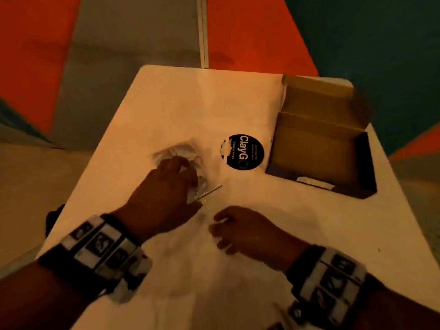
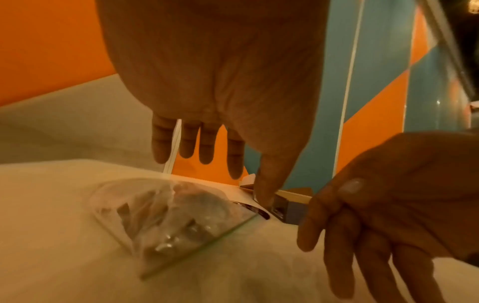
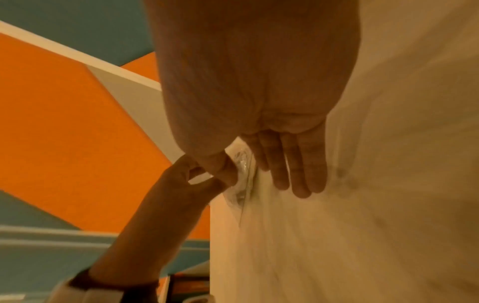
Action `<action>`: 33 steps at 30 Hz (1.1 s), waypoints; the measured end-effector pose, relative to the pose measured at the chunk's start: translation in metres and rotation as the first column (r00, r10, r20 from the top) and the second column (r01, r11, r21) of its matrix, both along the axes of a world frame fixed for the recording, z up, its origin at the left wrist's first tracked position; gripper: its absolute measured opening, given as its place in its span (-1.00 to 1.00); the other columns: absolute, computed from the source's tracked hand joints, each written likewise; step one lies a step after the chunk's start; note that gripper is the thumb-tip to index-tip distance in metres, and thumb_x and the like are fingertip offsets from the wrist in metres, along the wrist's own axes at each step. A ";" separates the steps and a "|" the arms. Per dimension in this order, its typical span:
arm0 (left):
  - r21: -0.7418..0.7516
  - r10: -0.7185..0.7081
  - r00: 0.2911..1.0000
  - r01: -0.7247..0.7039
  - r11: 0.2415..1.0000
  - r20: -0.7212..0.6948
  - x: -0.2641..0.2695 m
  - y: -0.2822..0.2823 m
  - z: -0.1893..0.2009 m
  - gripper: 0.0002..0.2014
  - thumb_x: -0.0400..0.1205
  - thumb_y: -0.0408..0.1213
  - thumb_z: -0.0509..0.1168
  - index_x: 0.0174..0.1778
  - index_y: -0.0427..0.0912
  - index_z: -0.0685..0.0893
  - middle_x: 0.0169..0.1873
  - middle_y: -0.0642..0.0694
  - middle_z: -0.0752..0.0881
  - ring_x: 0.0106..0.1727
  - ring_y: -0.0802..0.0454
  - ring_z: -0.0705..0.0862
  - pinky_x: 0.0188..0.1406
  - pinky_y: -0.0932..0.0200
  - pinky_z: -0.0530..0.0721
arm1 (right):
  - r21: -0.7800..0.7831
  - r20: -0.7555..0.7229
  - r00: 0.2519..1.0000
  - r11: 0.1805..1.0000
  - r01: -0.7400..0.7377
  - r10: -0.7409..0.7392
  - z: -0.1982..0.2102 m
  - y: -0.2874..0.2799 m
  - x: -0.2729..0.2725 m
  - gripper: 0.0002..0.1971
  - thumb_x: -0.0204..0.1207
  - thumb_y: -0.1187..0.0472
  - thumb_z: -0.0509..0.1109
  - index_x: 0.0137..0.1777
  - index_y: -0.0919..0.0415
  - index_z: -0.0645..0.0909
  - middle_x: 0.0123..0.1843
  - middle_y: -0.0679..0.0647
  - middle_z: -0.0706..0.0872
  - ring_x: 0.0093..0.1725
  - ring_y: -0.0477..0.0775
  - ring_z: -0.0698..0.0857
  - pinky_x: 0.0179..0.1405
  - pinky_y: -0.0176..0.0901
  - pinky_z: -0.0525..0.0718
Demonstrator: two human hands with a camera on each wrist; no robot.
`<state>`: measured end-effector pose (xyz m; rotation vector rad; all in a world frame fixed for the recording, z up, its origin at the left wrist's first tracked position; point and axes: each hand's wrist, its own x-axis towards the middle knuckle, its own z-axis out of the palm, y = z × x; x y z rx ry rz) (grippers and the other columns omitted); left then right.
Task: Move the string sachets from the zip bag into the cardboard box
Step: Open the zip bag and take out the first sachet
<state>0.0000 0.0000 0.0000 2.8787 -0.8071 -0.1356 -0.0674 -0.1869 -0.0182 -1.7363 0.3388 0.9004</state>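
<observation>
A clear zip bag (image 1: 190, 151) with dark string sachets blurred inside lies on the white table (image 1: 190, 103), left of centre. My left hand (image 1: 183, 179) hovers over the bag with fingers spread and relaxed. In the left wrist view these fingers (image 2: 207, 151) hang just above the bag (image 2: 168, 221), gripping nothing. My right hand (image 1: 226, 232) is near the bag's sealed edge, loosely extended and holding nothing. In the right wrist view, a sliver of the bag (image 3: 241, 164) shows beyond the right hand (image 3: 269, 174). The open cardboard box (image 1: 309, 148) stands at the right.
A round black ClayGo label (image 1: 245, 152) lies between the bag and the box. The box corner (image 2: 290, 207) shows behind my left thumb. The table's left edge runs close to my left wrist, with a dark object (image 1: 54, 217) just off it. Orange and teal floor surrounds the table.
</observation>
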 end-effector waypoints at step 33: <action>-0.067 -0.025 1.000 0.024 0.997 -0.016 -0.096 -0.004 -0.014 -0.52 0.49 0.21 0.44 0.10 -0.04 0.50 0.00 0.03 0.56 -0.14 0.12 0.49 -0.22 0.21 0.46 | 0.181 0.349 0.860 0.927 0.329 -0.373 -0.025 0.030 -0.072 -0.80 0.72 0.25 0.27 -0.05 0.29 0.70 -0.35 0.12 0.75 -0.45 0.08 0.72 -0.45 -0.12 0.72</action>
